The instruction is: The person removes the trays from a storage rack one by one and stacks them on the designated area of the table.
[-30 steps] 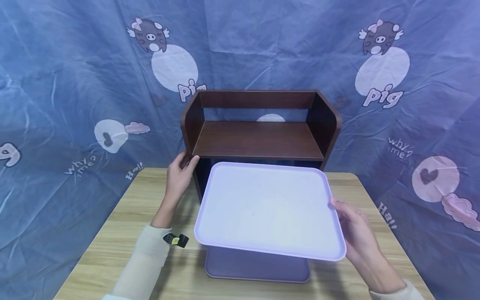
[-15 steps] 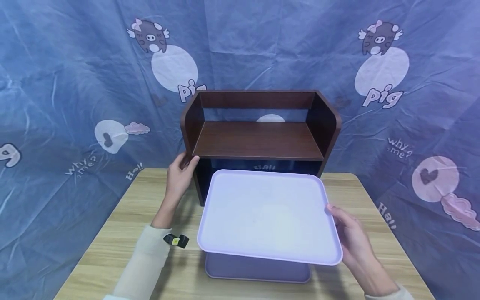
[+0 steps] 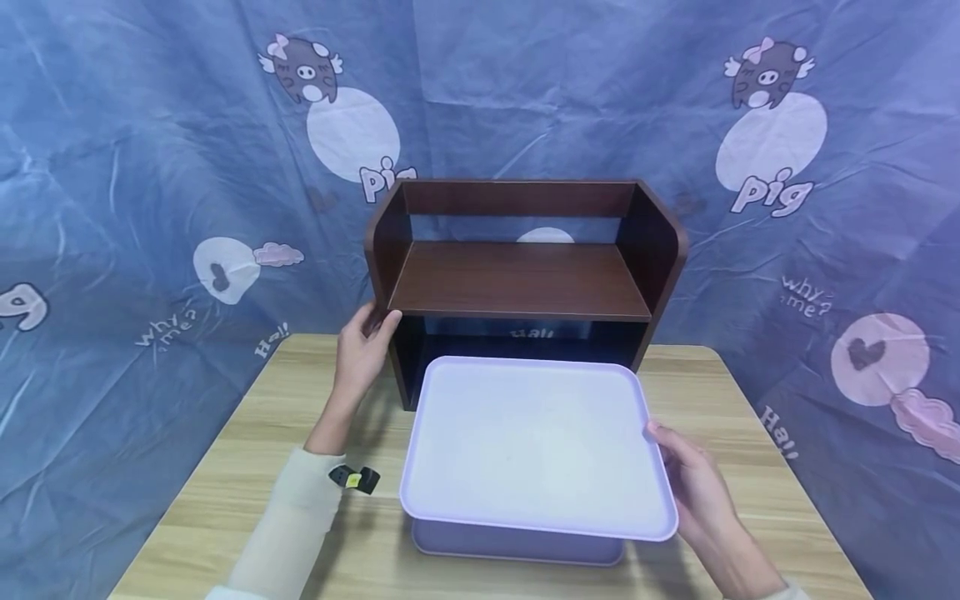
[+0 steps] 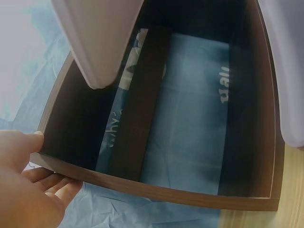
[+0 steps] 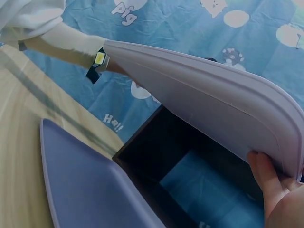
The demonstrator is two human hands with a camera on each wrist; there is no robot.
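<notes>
My right hand (image 3: 701, 492) pinches the right edge of a pale purple tray (image 3: 532, 450), thumb on top and fingers (image 5: 266, 173) underneath. This tray hangs above a second purple tray (image 3: 517, 546), lying on the table in front of the shelf; most of the lower tray is hidden in the head view. My left hand (image 3: 363, 354) grips the left side panel of the dark brown desktop shelf (image 3: 521, 279), at the height of its upper board. In the left wrist view, the thumb lies at the panel's front edge, with the fingers (image 4: 66, 190) round its outer side.
The wooden table (image 3: 255, 433) extends on both sides of the shelf. Below the upper board is an open compartment (image 3: 525, 343), partly covered by the held tray. A blue printed cloth (image 3: 480, 92) hangs behind and at the sides.
My right hand has brought the held tray lower and slightly to the left, showing more of the shelf's lower compartment. My left hand keeps its grip on the panel.
</notes>
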